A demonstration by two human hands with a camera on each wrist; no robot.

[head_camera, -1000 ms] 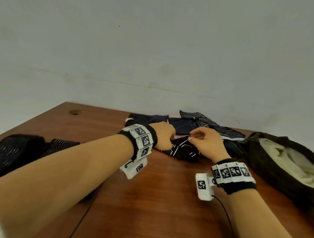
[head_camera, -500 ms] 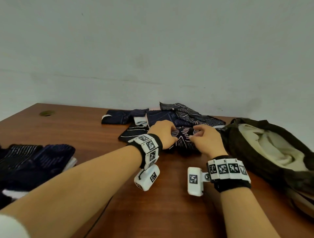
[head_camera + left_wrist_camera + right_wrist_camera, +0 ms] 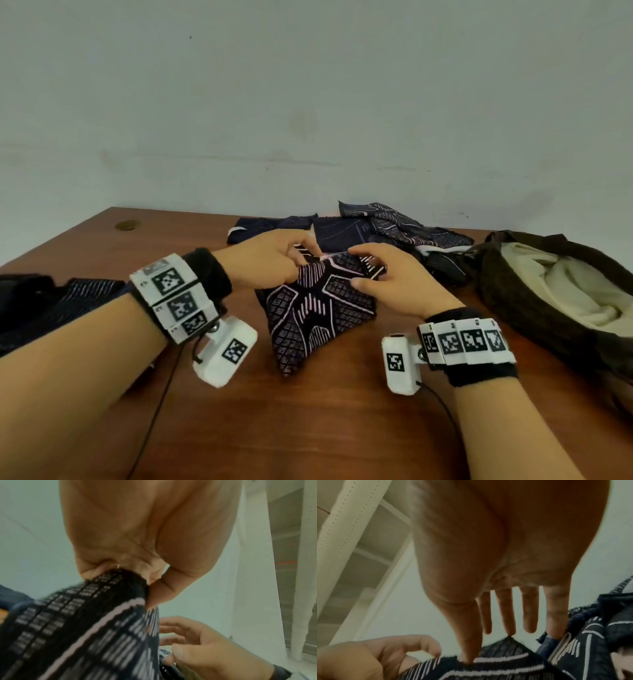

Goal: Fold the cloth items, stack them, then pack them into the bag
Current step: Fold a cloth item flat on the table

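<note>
A black cloth with white line patterns (image 3: pixel 318 308) hangs from my hands, its lower corner on the brown table (image 3: pixel 308 428). My left hand (image 3: pixel 291 263) pinches its upper left edge; in the left wrist view the thumb and curled fingers (image 3: pixel 154 595) clamp the fabric (image 3: pixel 85 628). My right hand (image 3: pixel 376 274) is at the upper right edge. In the right wrist view its fingers (image 3: pixel 505 615) are straight and spread behind the cloth (image 3: pixel 496 662), and the thumb tip touches its front. A loose pile of dark cloths (image 3: pixel 394 226) lies behind.
A dark bag (image 3: pixel 496 284) with a cream lining lies open at the right. Folded dark cloths (image 3: pixel 51 301) are stacked at the left edge. A round cable hole (image 3: pixel 127 225) sits at the table's far left. The wall is right behind the table.
Both hands have pulled the patterned cloth out of the pile toward me and raised it, so that it now hangs spread between them. The right hand's fingers have straightened.
</note>
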